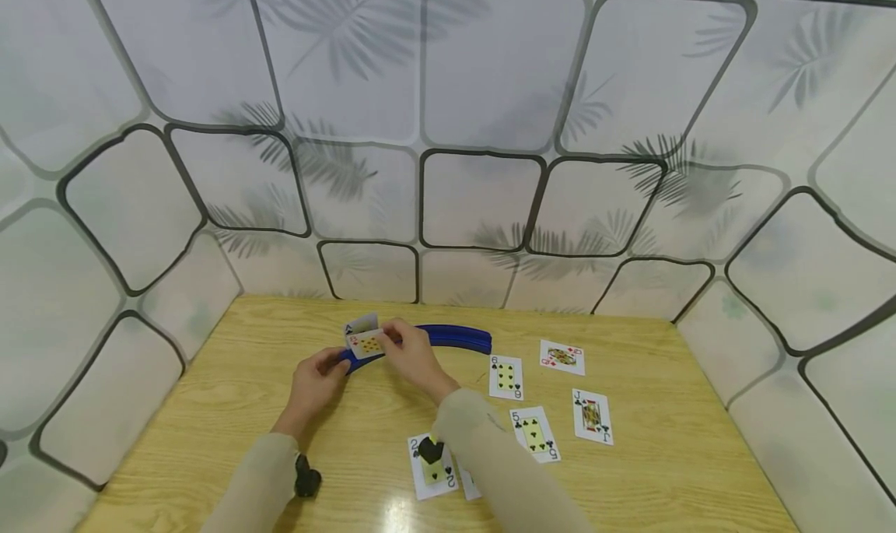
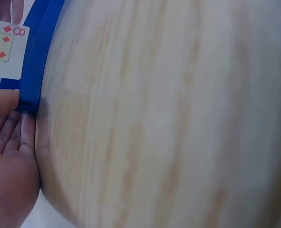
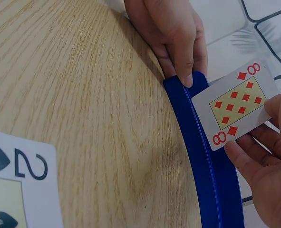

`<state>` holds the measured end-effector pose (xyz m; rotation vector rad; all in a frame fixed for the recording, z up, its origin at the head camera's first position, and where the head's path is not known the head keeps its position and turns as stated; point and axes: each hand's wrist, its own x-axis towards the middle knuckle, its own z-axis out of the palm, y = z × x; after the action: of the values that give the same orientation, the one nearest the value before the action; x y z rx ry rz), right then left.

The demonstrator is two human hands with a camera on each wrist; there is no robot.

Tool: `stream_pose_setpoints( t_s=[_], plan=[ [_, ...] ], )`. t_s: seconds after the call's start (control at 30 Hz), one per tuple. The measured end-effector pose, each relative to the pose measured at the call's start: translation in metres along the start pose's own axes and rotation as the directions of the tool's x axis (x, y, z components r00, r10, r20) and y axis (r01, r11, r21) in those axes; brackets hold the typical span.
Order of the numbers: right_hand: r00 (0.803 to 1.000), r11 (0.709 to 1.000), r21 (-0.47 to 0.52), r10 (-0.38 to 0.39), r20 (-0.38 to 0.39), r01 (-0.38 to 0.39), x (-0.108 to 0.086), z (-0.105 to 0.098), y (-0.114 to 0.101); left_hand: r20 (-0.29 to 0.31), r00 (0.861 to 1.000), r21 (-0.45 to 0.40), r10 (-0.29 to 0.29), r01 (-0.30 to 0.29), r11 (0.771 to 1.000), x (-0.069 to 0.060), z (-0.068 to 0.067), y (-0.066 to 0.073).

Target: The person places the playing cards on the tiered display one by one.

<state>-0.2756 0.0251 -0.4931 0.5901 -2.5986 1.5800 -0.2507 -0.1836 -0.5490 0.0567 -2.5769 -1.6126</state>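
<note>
A curved blue card holder (image 1: 458, 337) lies toward the back of the table. My left hand (image 1: 315, 383) grips its left end between thumb and fingers, which the left wrist view also shows. My right hand (image 1: 414, 358) pinches an eight of diamonds (image 3: 237, 105) by its right edge. In the right wrist view this card is tilted over the holder's groove, close to the left hand; whether its lower edge sits in the groove I cannot tell. Behind it another card (image 1: 362, 324) stands up at the holder's left end, its face mostly hidden.
Face up on the wooden table (image 1: 651, 393) lie a six of spades (image 1: 505, 377), a queen of diamonds (image 1: 562, 357), a jack of clubs (image 1: 592, 416), a five of clubs (image 1: 534, 435) and a two of spades (image 1: 434, 475). My right sleeve partly covers another card (image 1: 469, 484). Patterned walls (image 1: 483, 198) surround the table.
</note>
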Motion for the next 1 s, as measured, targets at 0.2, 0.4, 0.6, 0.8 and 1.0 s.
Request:
stream_pose_setpoints(
  t_s=[0.2, 0.4, 0.6, 0.8, 1.0],
  plan=[
    [1.000, 1.000, -0.002, -0.017, 0.009, 0.017, 0.0020, 0.0033, 0.0009, 0.005, 1.000, 0.006, 0.010, -0.010, 1.000, -0.0003, 0.0001, 0.0006],
    [1.000, 1.000, 0.006, -0.018, 0.015, 0.018, 0.0046, 0.0049, 0.0030, 0.010, 1.000, -0.012, 0.008, -0.008, 1.000, -0.0001, -0.0007, 0.0009],
    [1.000, 1.000, -0.014, -0.027, 0.009, 0.027, 0.0070, 0.0056, 0.0055, 0.006, 1.000, -0.006, 0.020, -0.020, 1.000, 0.0008, 0.0009, -0.0009],
    [1.000, 0.998, -0.052, -0.027, 0.005, 0.027, 0.0081, 0.0062, 0.0061, -0.014, 0.999, 0.003, 0.047, -0.047, 0.999, 0.0009, 0.0017, -0.0026],
    [0.999, 0.996, -0.083, -0.032, 0.012, 0.033, 0.0093, 0.0064, 0.0077, -0.018, 0.999, 0.014, 0.049, -0.049, 0.999, 0.0002, 0.0014, -0.0029]
  ],
)
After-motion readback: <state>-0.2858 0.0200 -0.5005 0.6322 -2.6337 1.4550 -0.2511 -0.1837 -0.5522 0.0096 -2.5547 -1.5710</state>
